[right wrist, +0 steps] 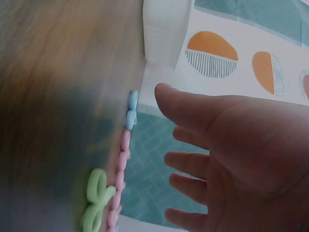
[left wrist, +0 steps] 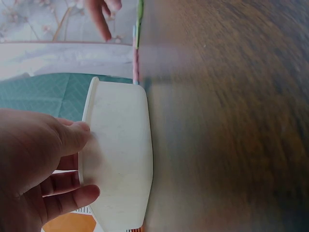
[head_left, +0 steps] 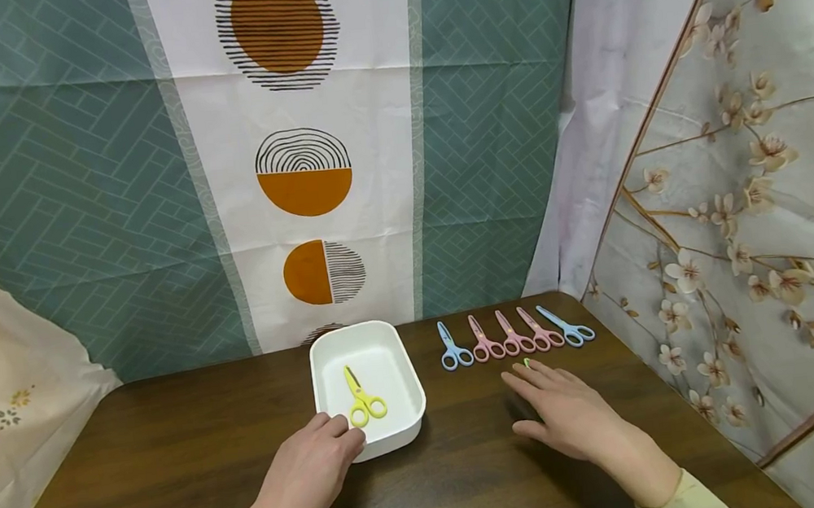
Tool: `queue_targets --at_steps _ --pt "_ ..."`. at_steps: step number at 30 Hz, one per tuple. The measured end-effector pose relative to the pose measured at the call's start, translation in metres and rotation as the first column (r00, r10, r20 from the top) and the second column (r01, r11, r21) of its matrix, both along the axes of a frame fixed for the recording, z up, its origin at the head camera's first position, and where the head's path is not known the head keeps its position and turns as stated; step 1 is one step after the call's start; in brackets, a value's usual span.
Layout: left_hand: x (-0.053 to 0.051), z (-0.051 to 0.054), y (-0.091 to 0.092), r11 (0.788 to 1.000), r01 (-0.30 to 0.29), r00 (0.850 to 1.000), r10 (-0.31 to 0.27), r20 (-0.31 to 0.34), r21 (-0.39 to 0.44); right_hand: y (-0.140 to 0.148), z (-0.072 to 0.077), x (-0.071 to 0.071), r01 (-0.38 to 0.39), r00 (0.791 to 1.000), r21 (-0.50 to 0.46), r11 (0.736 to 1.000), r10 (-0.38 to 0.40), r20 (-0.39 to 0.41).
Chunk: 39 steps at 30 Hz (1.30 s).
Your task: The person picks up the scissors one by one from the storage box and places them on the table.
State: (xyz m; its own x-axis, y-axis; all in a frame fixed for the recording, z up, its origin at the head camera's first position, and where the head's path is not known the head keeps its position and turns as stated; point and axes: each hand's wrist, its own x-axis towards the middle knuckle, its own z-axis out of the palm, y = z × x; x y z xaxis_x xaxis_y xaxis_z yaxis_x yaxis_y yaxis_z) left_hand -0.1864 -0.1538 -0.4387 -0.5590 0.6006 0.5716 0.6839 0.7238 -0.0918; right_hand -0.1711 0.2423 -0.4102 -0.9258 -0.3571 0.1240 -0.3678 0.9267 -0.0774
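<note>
My left hand (head_left: 316, 457) grips the near left rim of a white plastic box (head_left: 402, 353), with the thumb outside the wall in the left wrist view. Inside the box lies a pair of yellow scissors (head_left: 358, 393), blades pointing away. My right hand (head_left: 577, 413) hovers over the table, fingers extended and apart, holding nothing. Under it is a pair of green scissors (right wrist: 95, 205), mostly hidden by the hand in the head view; its rings show in the right wrist view.
Behind the right hand lies a row of scissors: blue scissors (head_left: 447, 343) at the left, several pink scissors (head_left: 509, 332), and blue scissors (head_left: 561, 324) at the right. Patterned cloth (head_left: 493, 156) hangs behind the brown table (head_left: 196, 438), and floral cloth (head_left: 746, 254) borders its right side.
</note>
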Motion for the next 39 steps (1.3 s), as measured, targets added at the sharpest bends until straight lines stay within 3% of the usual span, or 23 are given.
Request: queue_targets --at_steps 13,21,30,39 --pt "0.000 0.000 -0.001 1.000 -0.001 1.000 0.001 -0.008 -0.002 -0.030 0.003 -0.011 -0.067 0.990 -0.015 0.998 0.065 -0.124" --pt "-0.001 0.000 -0.001 1.000 0.001 1.000 -0.001 0.001 0.001 -0.046 0.005 -0.013 -0.094 0.987 -0.024 0.995 0.090 -0.136" --pt "0.000 0.001 -0.001 1.000 0.005 1.000 -0.005 -0.002 0.002 -0.063 0.006 -0.018 -0.165 0.958 0.030 0.986 0.168 -0.232" --pt "0.000 0.000 -0.001 1.000 0.013 1.000 -0.013 -0.012 0.005 -0.082 0.007 -0.022 -0.188 0.953 0.025 0.982 0.189 -0.237"
